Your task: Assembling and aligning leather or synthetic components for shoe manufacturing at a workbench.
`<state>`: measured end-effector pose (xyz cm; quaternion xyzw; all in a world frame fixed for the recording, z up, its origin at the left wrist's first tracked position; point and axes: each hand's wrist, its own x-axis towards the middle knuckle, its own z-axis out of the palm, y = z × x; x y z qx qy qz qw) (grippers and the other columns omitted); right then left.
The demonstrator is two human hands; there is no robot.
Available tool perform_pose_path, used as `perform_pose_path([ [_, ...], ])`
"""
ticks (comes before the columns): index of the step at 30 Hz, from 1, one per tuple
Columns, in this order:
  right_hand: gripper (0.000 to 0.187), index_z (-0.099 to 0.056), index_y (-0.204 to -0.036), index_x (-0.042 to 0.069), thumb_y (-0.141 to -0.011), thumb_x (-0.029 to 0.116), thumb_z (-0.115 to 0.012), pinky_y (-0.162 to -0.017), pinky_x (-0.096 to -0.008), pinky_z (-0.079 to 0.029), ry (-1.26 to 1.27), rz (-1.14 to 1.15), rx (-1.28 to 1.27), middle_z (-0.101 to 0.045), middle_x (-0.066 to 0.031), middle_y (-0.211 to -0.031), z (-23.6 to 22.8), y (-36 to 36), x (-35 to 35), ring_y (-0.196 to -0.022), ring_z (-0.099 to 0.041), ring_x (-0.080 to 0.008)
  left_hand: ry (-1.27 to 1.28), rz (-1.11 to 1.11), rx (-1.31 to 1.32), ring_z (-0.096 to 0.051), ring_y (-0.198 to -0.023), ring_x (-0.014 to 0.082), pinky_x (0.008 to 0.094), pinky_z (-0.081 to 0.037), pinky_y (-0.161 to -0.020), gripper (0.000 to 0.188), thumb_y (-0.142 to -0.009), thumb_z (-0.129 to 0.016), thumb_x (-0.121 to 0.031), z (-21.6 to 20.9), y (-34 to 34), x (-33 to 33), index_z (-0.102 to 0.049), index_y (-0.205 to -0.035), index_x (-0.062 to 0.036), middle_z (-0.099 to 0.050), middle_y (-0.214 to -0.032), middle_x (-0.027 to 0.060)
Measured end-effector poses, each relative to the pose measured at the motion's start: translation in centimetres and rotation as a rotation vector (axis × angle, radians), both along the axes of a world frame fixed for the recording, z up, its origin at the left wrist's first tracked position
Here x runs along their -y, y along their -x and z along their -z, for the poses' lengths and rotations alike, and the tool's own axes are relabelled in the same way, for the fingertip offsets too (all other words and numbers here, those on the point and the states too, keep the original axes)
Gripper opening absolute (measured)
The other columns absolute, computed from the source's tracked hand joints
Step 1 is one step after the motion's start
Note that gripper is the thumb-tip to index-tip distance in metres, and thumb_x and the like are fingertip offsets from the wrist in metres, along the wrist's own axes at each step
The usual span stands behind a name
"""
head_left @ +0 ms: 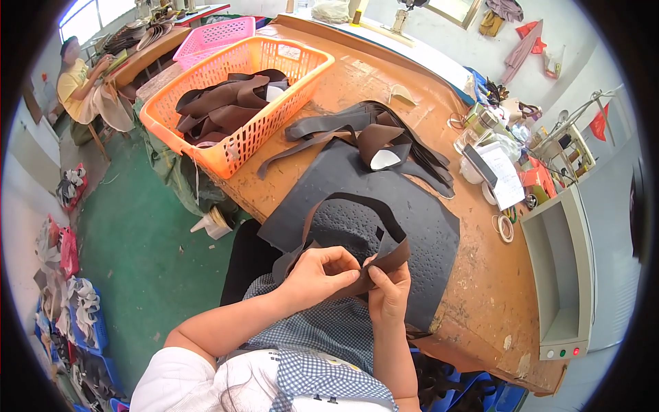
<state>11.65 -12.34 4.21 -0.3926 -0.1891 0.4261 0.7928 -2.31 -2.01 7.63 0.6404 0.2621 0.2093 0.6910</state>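
Observation:
Both my hands pinch a dark brown strip point(396, 257) that loops up and away from me over the table's near edge. My left hand point(319, 275) has thumb and fingertips closed on it. Close beside it, my right hand point(389, 288) grips the strip between thumb and fingers. What lies exactly between the fingertips is partly hidden. Under the loop is a black pitted mat point(429, 237). Past the mat lies a pile of dark strips point(405, 137), with a brown curled piece point(379, 141) and a white oval patch on top.
An orange plastic basket point(230, 154) of brown pieces stands at the table's left, a pink basket point(220, 33) behind it. A grey box with buttons point(559, 268), tape rolls point(504, 228) and papers point(504, 172) line the right side. A seated person point(79, 86) works far left.

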Motion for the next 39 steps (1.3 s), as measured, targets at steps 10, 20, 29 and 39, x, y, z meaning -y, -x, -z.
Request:
perform_pose_path([
  [10,0.032,-0.057,-0.109,0.006,-0.082,-0.003,-0.072,-0.083,-0.0342,-0.052,-0.030,-0.006,-0.059,-0.066,-0.0091,-0.097,0.6,0.1,0.1,-0.092,-0.064,-0.0201,0.053,0.018,-0.024,-0.061,-0.075,0.0062,0.0229,-0.051,-0.072,0.012,-0.086,-0.070,-0.009,-0.1,-0.1,0.2,-0.067,-0.094,-0.0011,-0.067,-0.082,0.0006],
  [20,0.033,-0.056,-0.109,0.010,-0.083,-0.004,-0.070,-0.086,-0.0327,-0.049,-0.118,-0.045,-0.180,-0.060,-0.0069,-0.099,1.6,-0.4,0.1,-0.095,-0.058,-0.0214,-0.115,-0.042,0.038,-0.062,-0.075,0.0073,0.0251,-0.050,-0.073,0.011,-0.084,-0.071,-0.009,-0.2,-0.7,1.0,-0.067,-0.091,-0.0009,-0.068,-0.081,0.0012],
  [29,0.033,-0.050,-0.100,0.014,-0.081,-0.001,-0.073,-0.082,-0.0282,-0.046,-0.303,-0.138,-0.347,-0.053,-0.0021,-0.091,3.3,-0.5,-0.3,-0.091,-0.052,-0.0163,-0.184,-0.015,0.083,-0.059,-0.075,0.0087,0.0255,-0.049,-0.071,0.009,-0.080,-0.072,-0.005,-0.4,-1.6,1.9,-0.066,-0.086,-0.0010,-0.063,-0.075,0.0014],
  [39,0.035,-0.052,-0.112,0.014,-0.085,-0.004,-0.066,-0.076,-0.0274,-0.055,-0.468,-0.214,-0.556,-0.054,0.0007,-0.098,3.6,-0.5,-0.2,-0.087,-0.059,-0.0125,-0.645,-0.153,0.141,-0.057,-0.070,0.0185,0.0311,-0.048,-0.063,0.016,-0.071,-0.074,0.000,-0.6,-2.6,3.0,-0.062,-0.081,-0.0033,-0.058,-0.072,0.0045],
])
